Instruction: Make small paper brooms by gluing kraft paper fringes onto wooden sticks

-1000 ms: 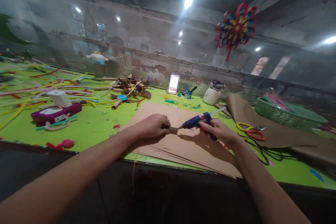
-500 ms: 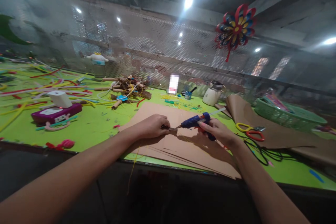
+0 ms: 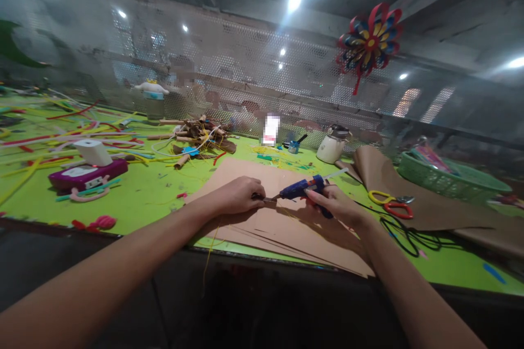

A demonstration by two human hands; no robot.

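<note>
My right hand (image 3: 336, 203) is wrapped round a blue hot glue gun (image 3: 302, 187), with a pale glue stick (image 3: 335, 173) jutting from its back. The nozzle points left and meets, or nearly meets, a small thin brown piece (image 3: 269, 199). My left hand (image 3: 242, 194) pinches that piece by its other end; the fingers hide most of it, so its kind is unclear. Below both hands lie brown paper sheets (image 3: 245, 229) on the green tabletop. A thin yellow string (image 3: 208, 256) hangs over the front edge, below my left hand.
At left sit a purple power strip (image 3: 88, 175) with a white plug and many pipe cleaners (image 3: 102, 133). Rolled brown paper pieces (image 3: 204, 136) are heaped behind. Scissors (image 3: 391, 203), a black cord (image 3: 405, 237), a green basket (image 3: 450, 177) and a white jug (image 3: 331, 144) stand or lie right.
The glue gun in my right hand has shifted slightly left, its nozzle closer over the brown piece. My left hand stays nearly in place, still pinching.
</note>
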